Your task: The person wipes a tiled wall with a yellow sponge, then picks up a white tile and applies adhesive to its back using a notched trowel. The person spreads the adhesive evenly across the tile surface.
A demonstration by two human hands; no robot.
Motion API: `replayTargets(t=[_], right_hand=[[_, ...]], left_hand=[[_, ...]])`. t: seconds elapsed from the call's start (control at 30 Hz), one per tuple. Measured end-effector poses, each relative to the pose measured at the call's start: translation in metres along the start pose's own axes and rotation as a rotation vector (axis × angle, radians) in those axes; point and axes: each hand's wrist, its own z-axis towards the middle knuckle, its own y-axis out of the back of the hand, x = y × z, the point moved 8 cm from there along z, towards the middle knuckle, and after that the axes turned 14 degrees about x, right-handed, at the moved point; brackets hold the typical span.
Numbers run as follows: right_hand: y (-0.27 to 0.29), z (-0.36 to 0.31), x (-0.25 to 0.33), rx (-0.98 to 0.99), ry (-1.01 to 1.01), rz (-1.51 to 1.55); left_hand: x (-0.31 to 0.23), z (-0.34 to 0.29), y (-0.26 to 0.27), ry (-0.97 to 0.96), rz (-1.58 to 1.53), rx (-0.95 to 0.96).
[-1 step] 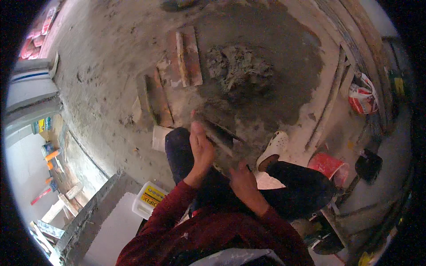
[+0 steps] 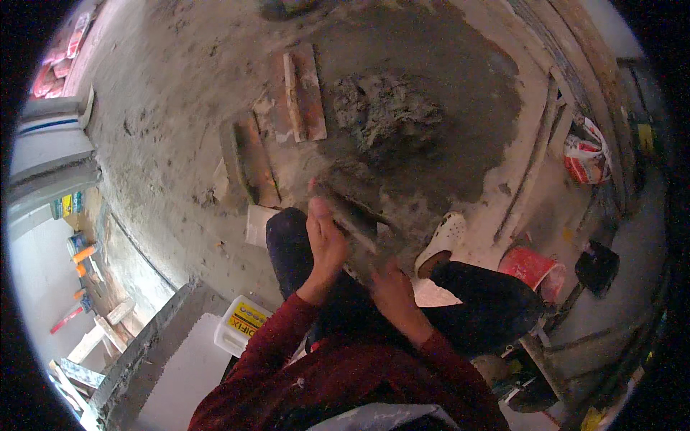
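A grey, mortar-smeared plastering float (image 2: 348,219) is held at a slant above my lap, with a dark gap along its side. My left hand (image 2: 327,241) grips its left edge, the thumb and fingers pointing away from me. My right hand (image 2: 395,294) is at its near end, the fingers curled and slightly blurred. What they close on is hidden. Two more floats lie on the floor ahead: a reddish one with a wooden bar handle (image 2: 310,93) and a darker one (image 2: 251,158). To their right sits a heap of wet mortar (image 2: 388,111).
A wet patch (image 2: 481,136) surrounds the heap. Right of me are a red bucket (image 2: 532,269), a red-and-white bag (image 2: 586,158) and wooden strips (image 2: 528,172). A white container with a yellow label (image 2: 241,323) stands at my left. Beyond it are tools (image 2: 83,251) and wood offcuts (image 2: 108,330).
My right hand has shifted very slightly and its fingers look more blurred. My left hand and the float are almost where they were.
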Motion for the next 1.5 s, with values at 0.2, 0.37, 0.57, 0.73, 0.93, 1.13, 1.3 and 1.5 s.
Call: replayTargets(t=[0.2,0.37,0.57,0.73,0.93,1.13,1.3,1.5], right_hand=[[-0.002,0.047,-0.027,-0.072,-0.018,0.191],[-0.012,0.074,-0.053,0.015,-0.139,0.338],[-0.023,0.103,-0.082,-0.024,-0.213,0.640],[-0.071,0.168,-0.106,-0.096,0.078,0.455],[-0.093,0.200,-0.124,-0.123,0.002,0.271],[-0.091,0.207,-0.129,-0.054,-0.057,0.276],[-0.121,0.226,-0.121,0.012,0.001,-0.480],[-0.134,0.238,-0.149,-0.259,-0.109,0.027]], left_hand=[[-0.011,0.014,-0.015,-0.029,0.152,-0.052],[-0.009,0.024,-0.020,0.025,0.100,-0.009],[-0.011,0.025,-0.029,0.160,0.089,-0.010],[-0.024,0.032,-0.043,0.143,-0.002,-0.010],[-0.032,0.021,-0.034,0.028,0.066,-0.055],[-0.011,-0.010,-0.009,0.167,-0.072,-0.161],[0.023,-0.012,0.036,0.240,0.107,-0.156],[0.022,-0.034,0.071,0.105,0.143,-0.174]])
